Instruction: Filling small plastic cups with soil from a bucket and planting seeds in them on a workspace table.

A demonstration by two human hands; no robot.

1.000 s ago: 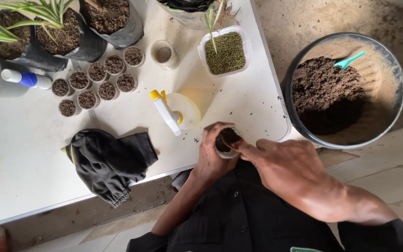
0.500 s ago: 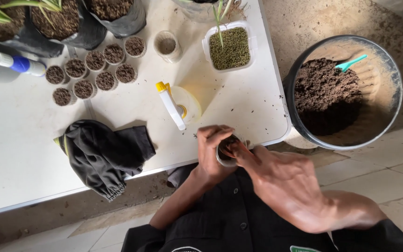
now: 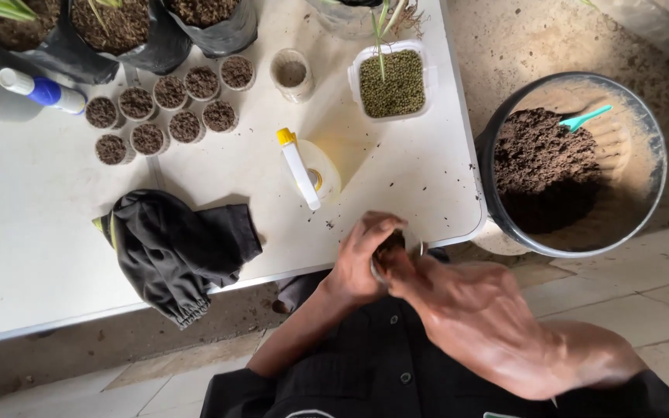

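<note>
Left hand (image 3: 361, 259) grips the small cup (image 3: 393, 251) at the tabletop's (image 3: 32, 255) near edge; right hand's (image 3: 474, 310) fingers press into it from the right.

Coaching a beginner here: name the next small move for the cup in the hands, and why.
Probably press the soil down a little more: the left hand holds the small soil-filled cup at the table edge, and the right hand has its fingers in its top.

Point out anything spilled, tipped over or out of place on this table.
Soil crumbs lie scattered across the white table near its right edge. The spray bottle lies on its side, and a black cloth sits crumpled, overhanging the front edge.
</note>
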